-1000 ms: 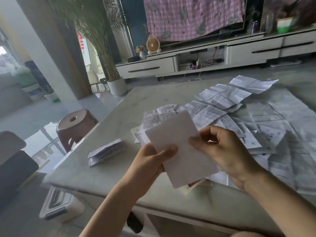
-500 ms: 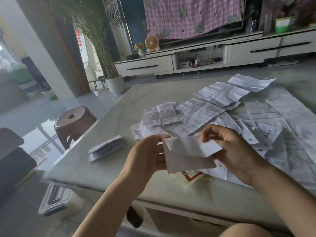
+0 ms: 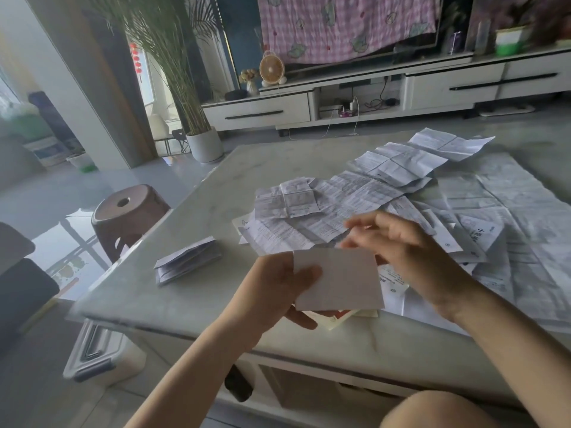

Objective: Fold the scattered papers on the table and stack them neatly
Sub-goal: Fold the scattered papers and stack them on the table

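A folded white paper point(image 3: 343, 278) is held above the table's near edge, pinched on its left side by my left hand point(image 3: 275, 291). My right hand point(image 3: 401, 251) hovers just behind the paper's top right corner, blurred, fingers loosely apart and holding nothing. A small stack of folded papers point(image 3: 188, 261) lies on the marble table point(image 3: 191, 304) to the left. Many unfolded printed sheets point(image 3: 355, 199) are scattered across the middle and right of the table.
A red and cream card point(image 3: 343, 318) lies under the held paper at the table's edge. A brown stool point(image 3: 126, 217) stands left of the table, a plastic bin point(image 3: 102, 356) below it. A potted plant point(image 3: 204, 143) and TV cabinet point(image 3: 432, 88) are beyond.
The sheet went from open to folded in half. My right hand has let go of its top edge and lifted away; my left hand keeps the folded paper.
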{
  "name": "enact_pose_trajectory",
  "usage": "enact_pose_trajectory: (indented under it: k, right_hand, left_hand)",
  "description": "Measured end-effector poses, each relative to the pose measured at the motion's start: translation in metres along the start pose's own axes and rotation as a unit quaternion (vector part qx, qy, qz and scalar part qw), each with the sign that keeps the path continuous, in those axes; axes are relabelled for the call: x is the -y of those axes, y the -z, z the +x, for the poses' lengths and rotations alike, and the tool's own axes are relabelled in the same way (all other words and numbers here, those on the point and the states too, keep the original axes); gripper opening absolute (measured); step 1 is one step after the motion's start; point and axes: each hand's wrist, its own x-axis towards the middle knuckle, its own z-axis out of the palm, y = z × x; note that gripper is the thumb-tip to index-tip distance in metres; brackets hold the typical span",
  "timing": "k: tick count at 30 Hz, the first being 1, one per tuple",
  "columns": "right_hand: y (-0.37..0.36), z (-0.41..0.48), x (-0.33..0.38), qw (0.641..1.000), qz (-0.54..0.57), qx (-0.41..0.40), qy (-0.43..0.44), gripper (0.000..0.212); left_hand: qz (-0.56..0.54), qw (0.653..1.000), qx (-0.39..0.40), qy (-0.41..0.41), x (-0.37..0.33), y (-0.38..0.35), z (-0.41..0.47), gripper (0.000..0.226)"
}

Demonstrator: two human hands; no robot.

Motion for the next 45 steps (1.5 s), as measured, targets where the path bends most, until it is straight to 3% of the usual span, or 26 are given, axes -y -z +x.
enact_pose_trajectory:
  k: [3, 7, 12, 21, 23, 28, 31, 34, 37, 42, 43, 45]
  right_hand:
    - [-0.006, -0.002, -0.003, 0.992, -0.113, 0.045, 0.019, 0.006]
    - [-0.006, -0.002, -0.003, 0.993, -0.108, 0.041, 0.019, 0.013]
    - [-0.010, -0.003, -0.004, 0.995, -0.090, 0.038, 0.022, 0.016]
    - [-0.011, -0.004, -0.008, 0.998, 0.003, 0.042, -0.055, 0.001]
    - [-0.029, -0.006, -0.009, 0.995, 0.022, 0.061, -0.076, 0.009]
    - [-0.069, 0.013, -0.004, 0.994, -0.029, 0.045, -0.091, 0.013]
    - [-0.107, 0.042, 0.011, 0.996, -0.033, 0.042, -0.066, 0.016]
    - [-0.147, 0.078, 0.027, 0.999, -0.016, 0.033, -0.041, 0.018]
    - [-0.188, 0.117, 0.035, 0.997, -0.070, -0.013, -0.022, 0.017]
    - [-0.222, 0.147, 0.008, 0.963, -0.256, -0.020, -0.088, 0.034]
    - [-0.225, 0.146, 0.000, 0.950, -0.296, -0.009, -0.097, 0.035]
    - [-0.229, 0.138, -0.014, 0.925, -0.366, 0.007, -0.096, 0.032]
  left_hand:
    - [0.038, 0.999, 0.005, 0.003, 0.003, -0.004, 0.003, 0.015]
    - [0.212, 0.975, -0.043, -0.059, 0.014, -0.001, 0.009, 0.008]
    - [0.156, 0.980, -0.088, -0.091, 0.018, -0.005, 0.008, 0.033]
    - [0.038, 0.989, -0.138, -0.040, 0.017, 0.019, -0.003, 0.029]
    - [0.010, 0.987, -0.159, -0.037, 0.017, 0.028, -0.008, 0.027]
    - [-0.040, 0.983, -0.179, -0.003, 0.024, 0.065, -0.022, 0.011]
    - [-0.051, 0.972, -0.230, -0.014, 0.027, 0.104, -0.026, 0.010]
    - [-0.013, 0.946, -0.320, -0.055, 0.026, 0.146, -0.013, 0.010]
    - [0.047, 0.929, -0.361, -0.065, 0.025, 0.189, 0.010, 0.014]
    - [0.167, 0.926, -0.336, 0.043, 0.061, 0.223, 0.044, 0.032]
    - [0.231, 0.918, -0.315, 0.068, 0.072, 0.224, 0.047, 0.036]
    - [0.405, 0.870, -0.261, 0.106, 0.089, 0.221, 0.049, 0.044]
